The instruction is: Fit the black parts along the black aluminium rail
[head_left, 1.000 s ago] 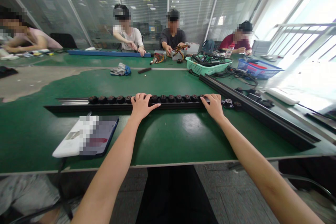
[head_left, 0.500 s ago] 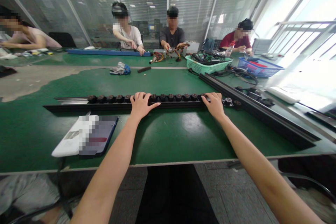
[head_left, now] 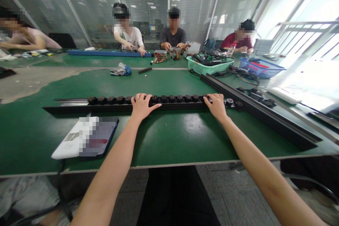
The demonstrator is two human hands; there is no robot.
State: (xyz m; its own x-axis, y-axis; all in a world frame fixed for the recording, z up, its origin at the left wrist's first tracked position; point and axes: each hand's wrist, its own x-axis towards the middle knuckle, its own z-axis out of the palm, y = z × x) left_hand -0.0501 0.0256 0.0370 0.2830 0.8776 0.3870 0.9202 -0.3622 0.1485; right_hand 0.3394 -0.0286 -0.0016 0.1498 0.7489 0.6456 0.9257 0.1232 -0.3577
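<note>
A long black rail lies crosswise on the green table, with a row of round black knob-like parts along it. A bare silvery channel shows at its left end. My left hand lies over the middle of the rail, its fingers curled over the far side and its thumb pointing right along the near side. Farther right, my right hand grips the rail and the round parts near its right end. The fingertips of both hands are partly hidden behind the parts.
A second black rail slants across the right side. A white device and a dark phone lie near the front edge at left. Beyond are grey-blue gloves, a green basket of cables and a blue basket. Several people work opposite.
Both my hands keep their places on the rail. The whole view shifts very slightly; across the table, a person's hand by the blue bar has moved a little.
</note>
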